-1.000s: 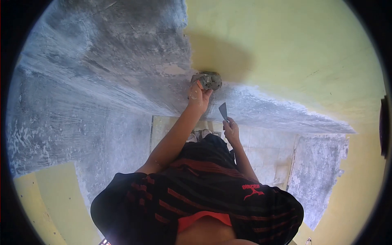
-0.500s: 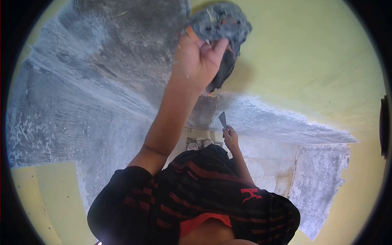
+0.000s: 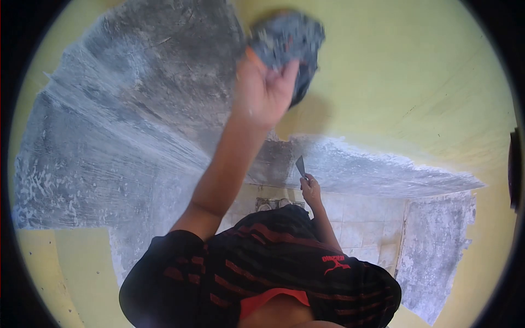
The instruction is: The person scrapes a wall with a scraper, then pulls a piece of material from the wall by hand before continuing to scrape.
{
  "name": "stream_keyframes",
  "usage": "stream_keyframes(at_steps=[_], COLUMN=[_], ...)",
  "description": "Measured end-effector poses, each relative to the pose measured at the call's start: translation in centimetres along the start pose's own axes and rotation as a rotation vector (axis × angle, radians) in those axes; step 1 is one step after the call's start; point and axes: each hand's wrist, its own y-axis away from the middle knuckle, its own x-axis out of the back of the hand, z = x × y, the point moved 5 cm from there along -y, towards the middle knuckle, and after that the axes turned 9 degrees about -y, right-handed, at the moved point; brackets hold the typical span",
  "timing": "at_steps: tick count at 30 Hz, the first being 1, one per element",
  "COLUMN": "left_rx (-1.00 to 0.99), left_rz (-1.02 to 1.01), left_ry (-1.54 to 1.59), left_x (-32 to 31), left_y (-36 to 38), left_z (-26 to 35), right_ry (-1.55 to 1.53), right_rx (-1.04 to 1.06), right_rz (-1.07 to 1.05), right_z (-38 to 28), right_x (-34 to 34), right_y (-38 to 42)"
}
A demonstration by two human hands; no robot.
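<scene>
Raised high against the wall, my left hand (image 3: 262,90) grips a grey mottled rag-like piece (image 3: 287,41), with small orange flecks and a darker fold hanging below. Motion smears it; I cannot tell what it is made of. A bit of orange shows beside the fingers. Lower down, near my waist, my right hand (image 3: 310,188) is closed around a putty knife (image 3: 301,165), its flat metal blade pointing up toward the wall. The handle is mostly hidden in the fingers.
Yellow paint (image 3: 404,71) covers the wall at upper right. Bare grey patches (image 3: 175,71) spread over the left side, with a whitish scraped strip (image 3: 361,164) along the lower wall. Pale floor tiles (image 3: 355,224) lie below, my feet standing there. A dark object (image 3: 514,169) sits at the right edge.
My left hand and the grey piece have shifted slightly left, and the dark fold hangs less far down. My right hand still holds the putty knife, slightly lower in view.
</scene>
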Motion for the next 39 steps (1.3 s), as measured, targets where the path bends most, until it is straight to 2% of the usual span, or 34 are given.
stream_keyframes(at_steps=[1,3,4,6,8,10,12,15,16,17,20,22,24,25,27,28,30,32,34,36,39], left_rx=[0.025,0.167,0.161,0.122,0.128,0.138,-0.002,-0.019,-0.006,0.007,-0.035,-0.012,-0.036,-0.043,-0.194,-0.186,-0.115,-0.101,-0.093,-0.154,-0.133], left_rz=[0.109,0.018,0.006,0.15,0.07,-0.001,0.012,-0.11,-0.211,-0.312,-0.297,-0.413,-0.518,-0.539,-0.449,-0.456,-0.424,-0.393,-0.365,-0.035,0.02], left_ry=[0.009,0.199,0.193,0.128,0.137,0.153,0.104,0.043,0.062,0.078,0.098,0.075,0.025,0.023,-0.074,-0.073,0.023,0.064,0.102,-0.003,0.038], left_x=[0.9,6.7,8.3,10.5,9.3,6.8,2.5,-2.5,-4.3,-6.3,-11.5,-12.8,-14.2,-14.6,-14.3,-13.7,-11.3,-7.4,-4.8,-2.0,1.1], left_y=[1.4,3.2,4.2,5.1,3.8,2.5,-0.2,-3.8,-5.0,-5.8,-7.5,-8.7,-9.3,-9.2,-8.1,-7.3,-5.5,-4.0,-1.9,-0.1,1.0], left_z=[-1.1,-3.6,-4.3,-4.8,-3.6,-2.6,-0.6,2.0,2.9,3.7,6.0,7.6,8.6,8.5,7.9,7.6,6.9,5.7,4.2,2.9,2.0], right_ry=[-0.003,0.006,-0.011,-0.013,0.001,0.045,0.039,0.005,-0.023,-0.042,-0.179,-0.281,-0.512,-0.512,-0.569,-0.575,-0.515,-0.535,-0.674,-0.744,-0.785], right_rx=[0.009,0.038,0.027,0.016,0.034,-0.05,-0.065,-0.084,-0.084,-0.053,0.039,0.083,0.127,0.149,0.293,0.297,0.478,0.593,0.618,0.595,0.598], right_rz=[-0.001,0.015,0.017,0.018,0.017,0.016,-0.001,-0.001,0.011,0.007,-0.032,-0.032,-0.11,-0.11,-0.209,-0.2,-0.172,-0.17,-0.17,-0.183,-0.216], right_z=[0.7,3.0,2.9,3.2,3.7,4.5,5.0,6.0,5.8,4.2,-1.2,-7.7,-15.3,-18.7,-25.9,-28.8,-34.7,-38.1,-40.2,-40.6,-38.2], right_x=[0.0,0.3,0.6,1.0,1.3,1.8,2.1,1.8,1.8,1.7,1.1,0.8,1.1,1.7,2.3,2.8,3.8,4.2,3.5,2.5,0.9], right_y=[-0.1,0.1,0.6,1.3,1.6,2.0,1.8,1.5,0.5,0.5,0.1,1.2,2.5,3.2,4.4,4.8,5.0,3.7,2.6,1.5,-0.4])
